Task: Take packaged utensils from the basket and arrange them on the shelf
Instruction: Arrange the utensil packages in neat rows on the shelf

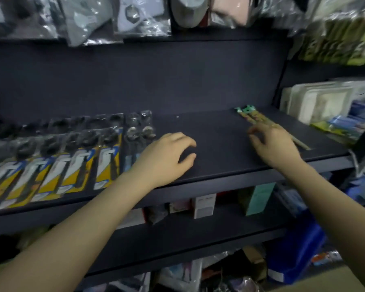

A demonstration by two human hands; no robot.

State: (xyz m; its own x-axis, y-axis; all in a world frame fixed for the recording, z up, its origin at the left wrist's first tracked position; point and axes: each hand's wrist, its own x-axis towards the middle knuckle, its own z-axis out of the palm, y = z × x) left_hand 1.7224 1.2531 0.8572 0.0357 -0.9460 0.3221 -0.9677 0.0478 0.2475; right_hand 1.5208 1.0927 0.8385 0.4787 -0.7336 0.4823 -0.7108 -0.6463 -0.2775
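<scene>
A row of packets already lines the shelf; my left hand hangs relaxed, empty; my right hand rests on a chopstick pack, grip unclear; the middle awaits more.

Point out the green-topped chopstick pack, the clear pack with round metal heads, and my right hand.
green-topped chopstick pack (253, 116): head view, upper printed part.
clear pack with round metal heads (140, 131): head view, between the lower two heads.
right hand (275, 145): head view, back of hand.

Dim, blurred, edge-warped wide-angle view
</scene>
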